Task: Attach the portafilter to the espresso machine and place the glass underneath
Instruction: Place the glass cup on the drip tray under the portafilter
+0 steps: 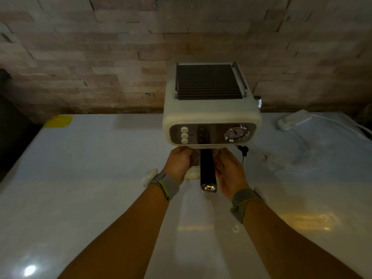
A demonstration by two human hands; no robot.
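Note:
A cream espresso machine [211, 117] stands at the back of the white counter. The portafilter's black handle [208, 168] sticks out from under its front panel toward me; its head is hidden beneath the machine. A clear glass [194, 160] is dimly visible under the machine, just left of and behind the handle. My left hand [179, 162] is curled around the glass's left side. My right hand [229, 174] cups it from the right of the handle, its fingertips hidden under the machine.
A steam wand with a black knob [244, 156] hangs at the machine's right front. A white power strip [291, 119] and cable lie at the back right, and a yellow note [59, 121] at the back left. A brick wall stands behind.

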